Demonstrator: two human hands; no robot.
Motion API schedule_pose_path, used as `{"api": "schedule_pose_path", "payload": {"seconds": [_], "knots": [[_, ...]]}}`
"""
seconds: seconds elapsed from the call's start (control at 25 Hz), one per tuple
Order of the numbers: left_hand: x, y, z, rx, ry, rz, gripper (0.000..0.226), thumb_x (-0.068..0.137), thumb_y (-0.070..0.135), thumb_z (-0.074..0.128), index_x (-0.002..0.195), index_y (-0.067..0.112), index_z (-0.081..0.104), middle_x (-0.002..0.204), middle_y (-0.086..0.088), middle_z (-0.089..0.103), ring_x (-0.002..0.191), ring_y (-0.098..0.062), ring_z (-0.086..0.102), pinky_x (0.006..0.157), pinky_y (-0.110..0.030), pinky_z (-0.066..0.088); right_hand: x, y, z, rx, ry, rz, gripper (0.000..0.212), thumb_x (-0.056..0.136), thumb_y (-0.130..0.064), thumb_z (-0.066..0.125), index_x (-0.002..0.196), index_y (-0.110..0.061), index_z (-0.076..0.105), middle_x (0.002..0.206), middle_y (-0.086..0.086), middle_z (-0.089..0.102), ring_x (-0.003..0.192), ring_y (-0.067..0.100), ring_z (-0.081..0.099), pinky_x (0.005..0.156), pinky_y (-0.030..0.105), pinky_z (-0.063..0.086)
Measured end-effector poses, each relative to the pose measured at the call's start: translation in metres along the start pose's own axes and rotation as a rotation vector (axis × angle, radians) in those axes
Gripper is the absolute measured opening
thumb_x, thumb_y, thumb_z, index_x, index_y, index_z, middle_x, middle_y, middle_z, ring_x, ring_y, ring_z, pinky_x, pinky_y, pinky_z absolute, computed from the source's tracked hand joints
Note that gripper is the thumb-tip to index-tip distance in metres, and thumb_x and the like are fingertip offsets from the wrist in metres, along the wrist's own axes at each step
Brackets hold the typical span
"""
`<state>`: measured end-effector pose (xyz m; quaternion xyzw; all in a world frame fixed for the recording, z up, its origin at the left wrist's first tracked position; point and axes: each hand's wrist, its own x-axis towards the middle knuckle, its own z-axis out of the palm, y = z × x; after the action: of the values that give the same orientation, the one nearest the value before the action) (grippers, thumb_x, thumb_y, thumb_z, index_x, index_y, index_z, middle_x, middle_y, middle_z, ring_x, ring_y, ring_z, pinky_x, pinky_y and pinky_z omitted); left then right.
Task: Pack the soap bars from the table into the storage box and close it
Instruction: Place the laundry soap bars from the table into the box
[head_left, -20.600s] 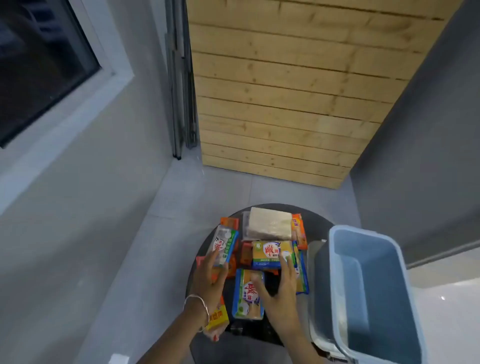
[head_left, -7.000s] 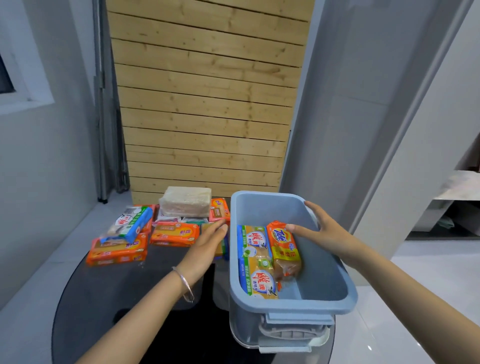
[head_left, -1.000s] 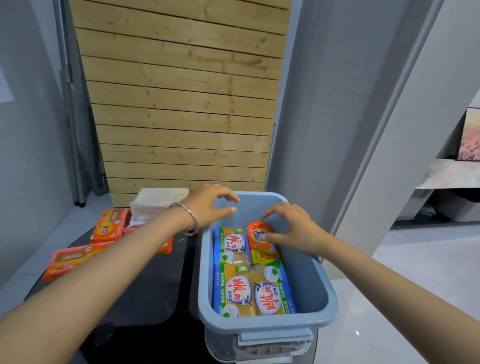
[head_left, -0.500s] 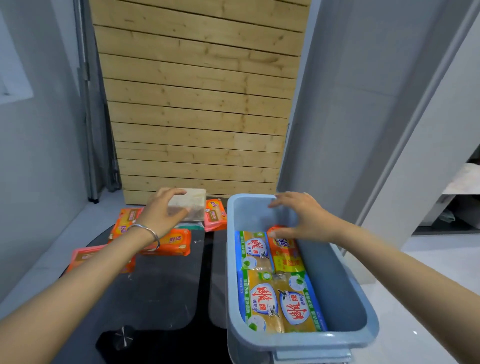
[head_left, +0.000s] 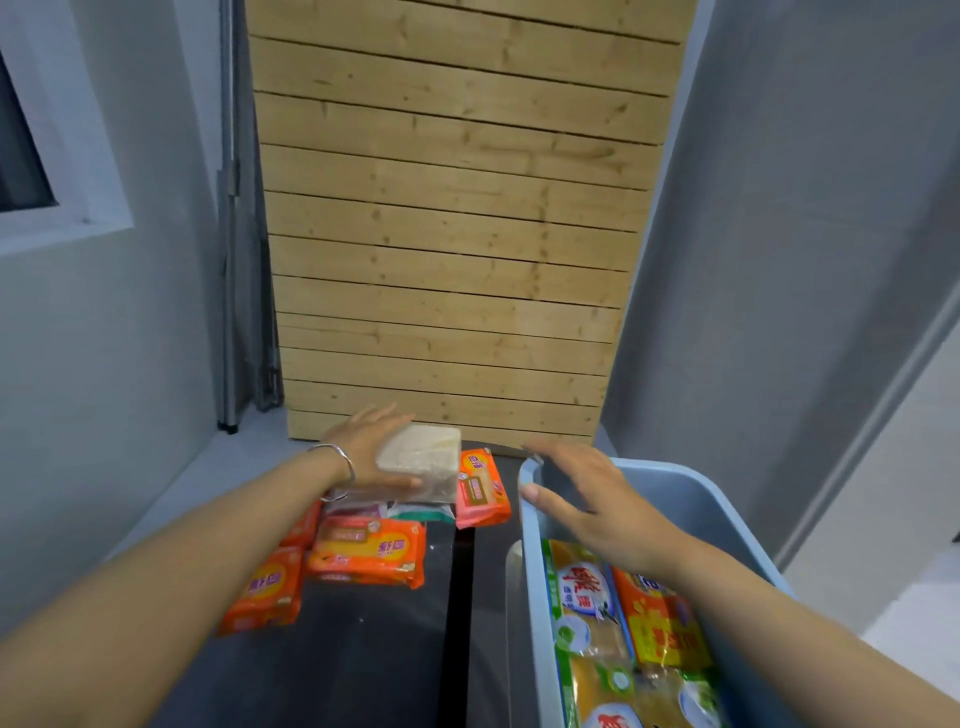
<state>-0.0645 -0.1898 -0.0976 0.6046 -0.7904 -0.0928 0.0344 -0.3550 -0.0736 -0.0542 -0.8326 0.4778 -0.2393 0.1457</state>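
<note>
Your left grip (head_left: 371, 447) wraps a pale cream soap block (head_left: 422, 453) in clear film. Just beside it lie orange packets (head_left: 366, 551) and a pink-edged one (head_left: 480, 488) on the glossy black desk (head_left: 363, 654). The storage box (head_left: 696, 493) is light blue.

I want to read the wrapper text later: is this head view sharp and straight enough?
Head view: wide-angle bending bows the grey walls; orange packs on the table and packs in the box look soft, print hardly legible; lighting even, faint sheen, no harsh glare.

Storage box (head_left: 727, 499) cut off below
</note>
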Motion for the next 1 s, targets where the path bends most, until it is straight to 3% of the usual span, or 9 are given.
{"api": "schedule_pose_path", "payload": {"seconds": [0.08,0.2,0.36,0.44,0.52,0.64,0.72,0.84,1.0], "knots": [[0.015,-0.002,-0.001,-0.06,-0.064,-0.005,0.117,0.047,0.082,0.06,0.145,0.036,0.017,0.156,0.004,0.022,0.142,-0.022,0.021,0.114,-0.04,0.024,0.002,-0.001,0.0,-0.009,-0.007,-0.003,0.06,0.08,-0.072,0.028,0.131,-0.044,0.041,0.129,-0.023,0.05,0.123,0.0,0.04,0.106,0.024,0.031],[0.018,-0.003,0.007,-0.148,-0.02,-0.023,0.117,0.035,0.084,0.063,0.138,0.04,0.029,0.141,0.006,0.041,0.128,-0.018,0.036,0.103,-0.036,0.035,0.006,0.0,-0.006,0.062,-0.038,0.055,0.045,0.077,-0.073,0.031,0.121,-0.06,0.035,0.121,-0.039,0.043,0.121,-0.005,0.038,0.104,0.02,0.03],[-0.001,0.006,-0.003,-0.316,0.171,-0.018,0.108,0.038,0.073,0.072,0.134,0.038,0.038,0.128,0.003,0.047,0.115,-0.017,0.041,0.092,-0.032,0.038,0.007,0.002,-0.009,0.291,-0.034,0.149,0.065,0.075,-0.068,0.043,0.136,-0.048,0.032,0.132,-0.025,0.047,0.126,-0.007,0.04,0.104,0.014,0.034],[-0.012,0.026,-0.033,-0.353,0.263,0.024,0.106,0.041,0.069,0.076,0.134,0.036,0.039,0.122,0.005,0.047,0.111,-0.016,0.042,0.092,-0.034,0.041,0.011,0.005,-0.017,0.428,0.147,0.154,0.059,0.083,-0.05,0.054,0.137,-0.038,0.034,0.127,-0.021,0.051,0.119,-0.007,0.047,0.097,0.011,0.039],[-0.028,0.056,-0.07,-0.382,0.339,0.095,0.106,0.039,0.071,0.075,0.132,0.037,0.039,0.116,0.01,0.044,0.109,-0.014,0.041,0.091,-0.037,0.043,0.012,0.013,-0.035,0.525,0.444,0.168,0.045,0.09,-0.027,0.057,0.133,-0.025,0.043,0.12,-0.011,0.057,0.11,-0.001,0.055,0.091,0.01,0.044],[-0.057,0.115,-0.108,-0.52,0.362,0.216,0.103,0.031,0.075,0.069,0.125,0.039,0.045,0.116,0.013,0.05,0.107,-0.01,0.049,0.09,-0.032,0.045,-0.002,0.029,-0.069,0.573,0.725,0.234,0.023,0.094,-0.017,0.055,0.116,-0.018,0.055,0.111,0.002,0.062,0.096,0.007,0.061,0.079,0.008,0.047],[-0.073,0.153,-0.112,-0.562,0.291,0.29,0.101,0.029,0.074,0.069,0.122,0.04,0.047,0.116,0.015,0.054,0.105,-0.007,0.053,0.087,-0.025,0.045,-0.017,0.04,-0.083,0.619,0.732,0.321,0.018,0.095,-0.019,0.053,0.113,-0.018,0.057,0.112,0.004,0.062,0.094,0.015,0.064,0.078,0.017,0.047],[-0.081,0.202,-0.09,-0.458,0.204,0.338,0.098,0.03,0.077,0.067,0.12,0.045,0.045,0.112,0.012,0.051,0.105,-0.01,0.045,0.088,-0.029,0.043,-0.042,0.044,-0.096,0.674,0.687,0.399,0.016,0.096,-0.025,0.05,0.109,-0.019,0.057,0.113,0.003,0.064,0.09,0.013,0.066,0.08,0.025,0.047],[-0.071,0.237,-0.046,-0.342,0.119,0.237,0.087,0.038,0.076,0.068,0.116,0.044,0.046,0.104,0.009,0.048,0.104,-0.016,0.04,0.086,-0.033,0.041,-0.068,0.043,-0.096,0.465,0.532,0.356,0.015,0.094,-0.03,0.053,0.108,-0.026,0.056,0.109,-0.01,0.062,0.104,0.011,0.061,0.078,0.007,0.045]]}}
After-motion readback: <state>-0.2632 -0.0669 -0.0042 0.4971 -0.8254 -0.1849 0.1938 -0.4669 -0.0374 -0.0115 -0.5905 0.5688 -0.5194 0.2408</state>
